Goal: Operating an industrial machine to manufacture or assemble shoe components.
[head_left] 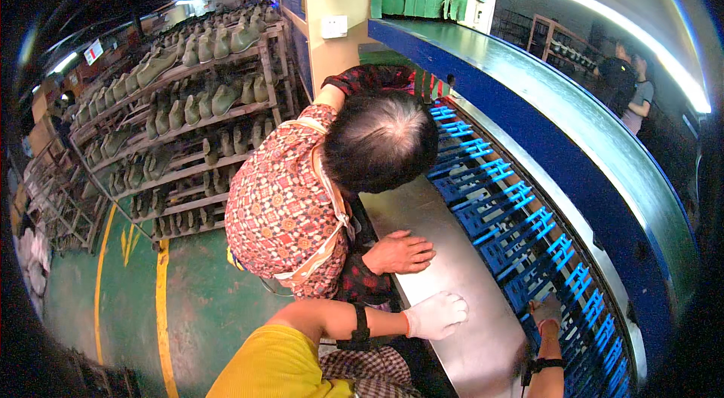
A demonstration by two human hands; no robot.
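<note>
Left hand [439, 316], white-gloved, is resting loosely curled on the metal tabletop [431, 236], seemingly empty. Right hand [546, 311] is sitting over the blue slatted conveyor [541, 218] alongside; cannot tell its grip. Judged step: working at conveyor; next move calls for finger clearance.

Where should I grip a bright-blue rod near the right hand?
Probably mid-length on the bright-blue rod, pinched from above, coming from the metal plate side. It's slim, with gaps beside it; the blue-sided ledge runs along the opposite side. The right hand is close.
</note>
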